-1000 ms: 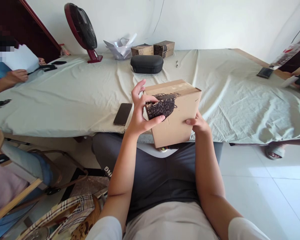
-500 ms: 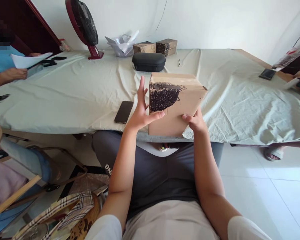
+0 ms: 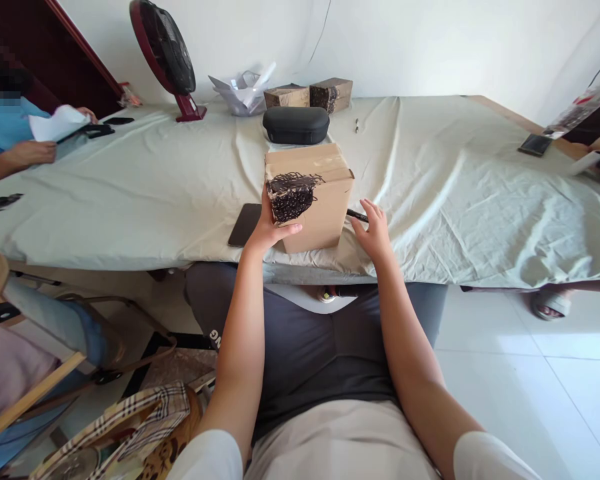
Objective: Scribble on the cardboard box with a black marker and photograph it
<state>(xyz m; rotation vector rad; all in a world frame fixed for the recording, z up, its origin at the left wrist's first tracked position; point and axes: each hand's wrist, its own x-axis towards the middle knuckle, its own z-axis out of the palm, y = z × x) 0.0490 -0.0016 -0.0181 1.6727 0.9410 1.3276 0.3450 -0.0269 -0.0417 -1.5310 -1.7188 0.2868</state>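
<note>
My left hand grips the left side of a brown cardboard box, its thumb across the near face. Dense black scribble covers the upper left of that face. The box is slightly tilted at the front of the cloth-covered table. To its right, my right hand is off the box with thumb and fingers apart. Between them shows one end of a black pen; the rest is hidden behind the box. A dark phone lies beside my left hand, partly covered by it.
A black zip case sits behind the box, with two small cartons and a clear bag of papers farther back. A red fan stands at back left. At the left a person holds paper; another person's hand is at far right.
The box has moved left and turned in my left hand, which now wraps its side. My right hand has let go of the box and come to the black pen, now visible.
</note>
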